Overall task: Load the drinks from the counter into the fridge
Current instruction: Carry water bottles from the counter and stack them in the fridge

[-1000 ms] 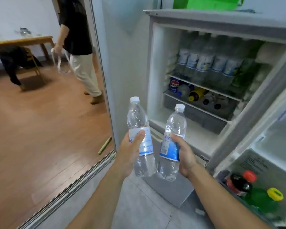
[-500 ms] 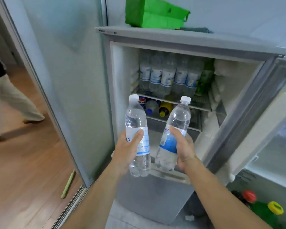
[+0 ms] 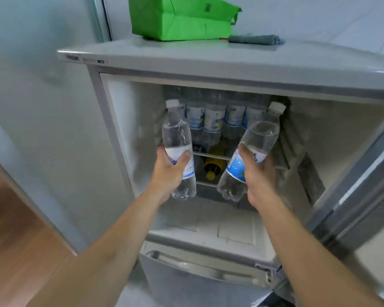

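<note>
- Left hand (image 3: pixel 171 171) gripped a clear water bottle, the left bottle (image 3: pixel 179 149), round its label; thumb across the front, other fingers hidden behind the bottle.
- Left bottle was near upright, white cap up, held in front of the left part of the open fridge (image 3: pixel 208 63) compartment. Whether it was past the door frame could not be told.
- Right hand (image 3: pixel 258 173) gripped a second one, the right bottle (image 3: pixel 251 151), round its blue-and-white label; thumb on the near side, fingertips wrapped round the far side and only partly seen.
- Right bottle tilted, cap up and to the right, base down and to the left, in front of the right part of the compartment.
- The two bottles were apart, with the shelf visible between them.
- Stored bottles (image 3: pixel 213 120) stood in a row on the upper shelf (image 3: pixel 211 155); their caps were lost in shadow under the fridge top, and the ends of the row were covered by the held bottles, so no count was possible.
- Below that shelf lay a yellow-capped bottle (image 3: pixel 211 170); other items beside it were dark and unreadable.
- Fridge walls looked frosted; detail was blurred.
- Door (image 3: pixel 364 196) stood open at right, cut off by the frame edge.
- A green bag (image 3: pixel 182 18) and a grey cloth (image 3: pixel 256 39) lay on the fridge top; the bag's top was cut off.
- A lower drawer (image 3: pixel 197 278) front was partly covered by both forearms.
- Counter not in view.
</note>
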